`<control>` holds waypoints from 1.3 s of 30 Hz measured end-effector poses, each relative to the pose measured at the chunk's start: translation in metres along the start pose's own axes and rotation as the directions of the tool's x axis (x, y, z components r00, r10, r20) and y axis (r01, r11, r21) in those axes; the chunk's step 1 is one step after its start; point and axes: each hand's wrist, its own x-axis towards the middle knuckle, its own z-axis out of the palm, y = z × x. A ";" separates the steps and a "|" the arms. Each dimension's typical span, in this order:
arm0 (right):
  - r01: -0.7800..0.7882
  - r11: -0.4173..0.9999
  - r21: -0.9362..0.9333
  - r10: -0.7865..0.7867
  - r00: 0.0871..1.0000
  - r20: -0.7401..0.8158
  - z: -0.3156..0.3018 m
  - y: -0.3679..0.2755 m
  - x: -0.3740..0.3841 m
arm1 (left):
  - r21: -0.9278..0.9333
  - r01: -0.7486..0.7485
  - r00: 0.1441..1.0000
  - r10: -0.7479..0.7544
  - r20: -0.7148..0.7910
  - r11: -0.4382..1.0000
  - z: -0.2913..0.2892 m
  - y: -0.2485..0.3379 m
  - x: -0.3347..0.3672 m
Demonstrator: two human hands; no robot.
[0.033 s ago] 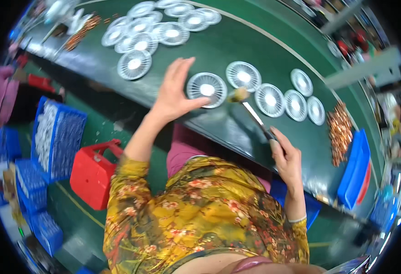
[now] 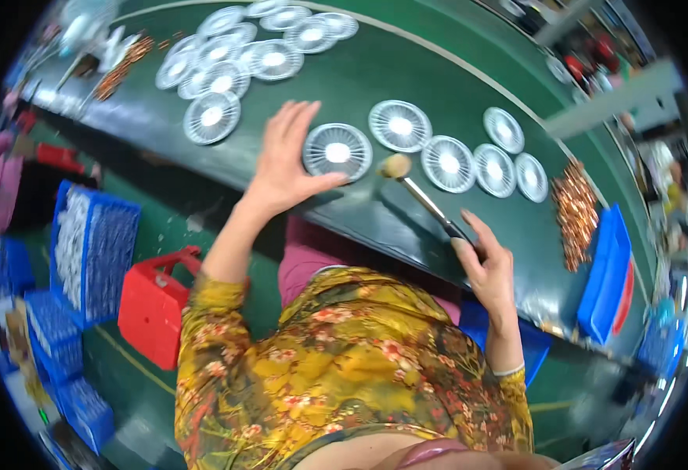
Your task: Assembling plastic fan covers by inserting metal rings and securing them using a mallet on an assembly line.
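Observation:
My left hand (image 2: 285,160) is open over the dark green table, its fingers stretched out beside a round pale grille with radial ribs and a white centre (image 2: 337,152). The thumb reaches along the grille's near rim; whether it presses on it I cannot tell. In my right hand (image 2: 491,270) is the dark handle of a brush (image 2: 424,200), fingers closed round it. Its pale bristle head (image 2: 395,166) hovers just right of that grille, below another grille (image 2: 400,125). More such grilles lie to the right, among them one (image 2: 448,164) near the brush.
Several overlapping grilles (image 2: 272,59) lie at the far left of the table. Copper-coloured small parts (image 2: 575,215) are heaped at the right, next to a blue tray (image 2: 604,274). A red stool (image 2: 152,313) and blue crates (image 2: 109,254) stand on the floor at left.
The view has shifted slightly, so the table items appear further left. The brush head has come a little nearer to me, away from the grille above it. Both hands keep their poses.

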 end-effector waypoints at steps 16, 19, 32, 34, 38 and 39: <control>0.129 0.849 -0.512 -0.282 0.931 -0.233 0.001 0.061 0.134 | 0.362 -0.028 0.925 -0.114 0.363 0.932 0.086 0.053 0.064; 0.141 0.847 -0.513 -0.318 0.907 -0.276 0.006 0.063 0.207 | 0.388 -0.057 0.949 -0.071 0.307 0.920 0.121 0.037 0.111; -0.030 0.930 -0.365 -0.095 0.943 -0.318 -0.037 0.081 0.248 | 0.774 0.341 0.940 -0.206 -0.272 0.533 0.058 -0.159 0.269; -0.036 0.909 -0.414 -0.116 0.934 -0.337 -0.033 0.084 0.206 | 0.715 0.521 0.714 -0.696 -0.067 0.466 0.041 -0.186 0.270; 0.022 0.899 -0.437 -0.162 0.944 -0.286 -0.025 0.066 0.144 | 0.757 0.290 0.731 -0.646 0.219 0.585 0.031 -0.235 0.234; 0.017 0.903 -0.428 -0.152 0.946 -0.285 -0.022 0.055 0.133 | 0.753 0.213 0.763 -0.588 0.271 0.623 0.033 -0.227 0.227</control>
